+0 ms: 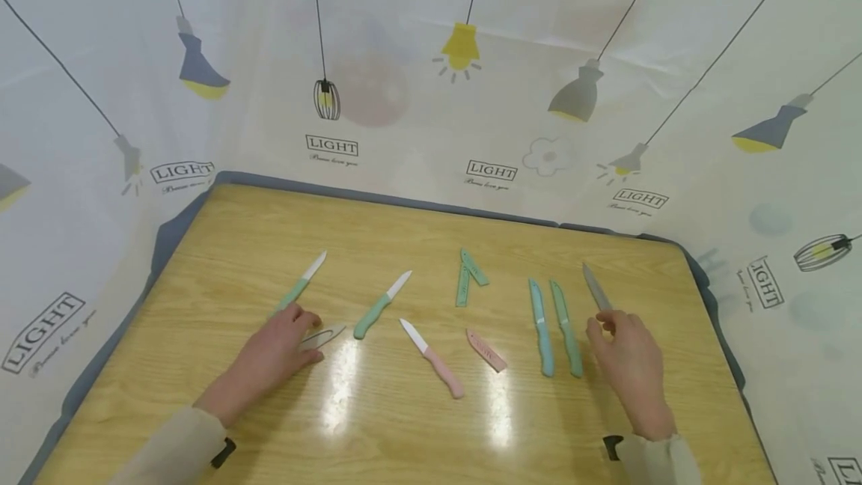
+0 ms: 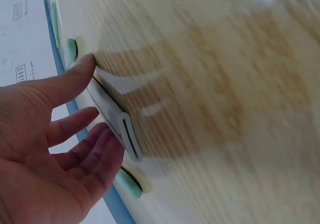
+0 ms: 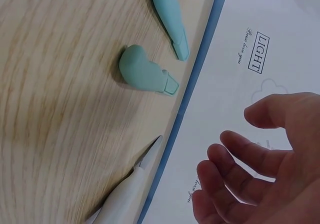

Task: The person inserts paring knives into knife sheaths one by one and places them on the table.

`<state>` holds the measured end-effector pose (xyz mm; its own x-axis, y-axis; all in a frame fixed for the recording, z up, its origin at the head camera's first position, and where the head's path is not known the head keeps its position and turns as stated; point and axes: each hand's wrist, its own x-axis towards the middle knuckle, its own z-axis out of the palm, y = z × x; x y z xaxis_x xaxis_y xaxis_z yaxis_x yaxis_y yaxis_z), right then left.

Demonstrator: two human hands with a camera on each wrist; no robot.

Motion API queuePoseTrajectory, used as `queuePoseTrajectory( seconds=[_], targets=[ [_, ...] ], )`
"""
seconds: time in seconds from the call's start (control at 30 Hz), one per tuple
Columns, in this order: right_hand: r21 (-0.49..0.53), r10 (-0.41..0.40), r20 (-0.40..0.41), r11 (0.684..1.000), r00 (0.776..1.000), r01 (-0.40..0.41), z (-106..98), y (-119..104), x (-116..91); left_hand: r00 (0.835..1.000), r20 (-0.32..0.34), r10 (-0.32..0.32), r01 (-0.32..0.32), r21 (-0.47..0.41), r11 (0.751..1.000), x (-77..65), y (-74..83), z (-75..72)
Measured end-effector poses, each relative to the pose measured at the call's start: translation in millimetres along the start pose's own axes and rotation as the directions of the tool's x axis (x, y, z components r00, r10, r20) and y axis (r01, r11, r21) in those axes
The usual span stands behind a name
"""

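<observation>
My left hand (image 1: 272, 350), fingers and thumb spread, is around a white knife sheath (image 2: 112, 111) on the table; thumb and index lie on either side of it. Whether the fingertips touch it I cannot tell. Just beyond that hand lies a green-handled knife (image 1: 296, 290) with a white blade. My right hand (image 3: 255, 169) hovers with loosely bent fingers, holding nothing, by a white-handled knife (image 3: 122, 196). In the head view this hand (image 1: 628, 365) hides that handle, while the grey blade (image 1: 595, 287) points away.
Mid-table are another green-handled knife (image 1: 376, 313), a pink-handled knife (image 1: 441, 371), a pink sheath (image 1: 485, 350) and two overlapping green sheaths (image 1: 463, 283). Left of my right hand lie sheathed blue (image 1: 542, 335) and green (image 1: 568, 331) knives. A patterned curtain (image 1: 417, 171) surrounds the wooden table (image 1: 377, 440).
</observation>
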<state>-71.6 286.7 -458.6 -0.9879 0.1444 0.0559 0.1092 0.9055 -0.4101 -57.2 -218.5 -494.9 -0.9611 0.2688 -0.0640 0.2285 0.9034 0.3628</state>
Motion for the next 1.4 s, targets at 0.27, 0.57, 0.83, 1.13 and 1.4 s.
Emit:
queuePoseTrajectory(
  seconds=[0.27,0.57,0.83,1.13,1.4],
  targets=[
    [0.003,0.001,-0.004,1.000,1.000,-0.001,-1,3,-1,1.000,0.008,0.020,-0.020,-0.019,1.000,4.7,1.2,0.1],
    [0.002,0.022,0.023,1.000,0.999,-0.022,-1,5,4,0.999,0.019,-0.048,0.049,-0.061,0.997,6.4,-4.7,0.7],
    [0.019,0.020,0.028,1.000,0.999,-0.021,-4,11,4,0.995,-0.052,-0.090,0.073,-0.265,0.961,17.6,-0.2,-9.8],
    [0.016,0.028,0.036,0.999,0.999,-0.028,-4,15,4,0.985,-0.006,-0.174,0.128,-0.651,0.748,31.1,17.8,-15.5],
    [0.016,0.031,0.028,0.999,0.999,-0.031,-4,17,5,0.960,0.159,-0.231,0.213,-0.949,0.233,47.5,32.3,-14.1]
  ],
)
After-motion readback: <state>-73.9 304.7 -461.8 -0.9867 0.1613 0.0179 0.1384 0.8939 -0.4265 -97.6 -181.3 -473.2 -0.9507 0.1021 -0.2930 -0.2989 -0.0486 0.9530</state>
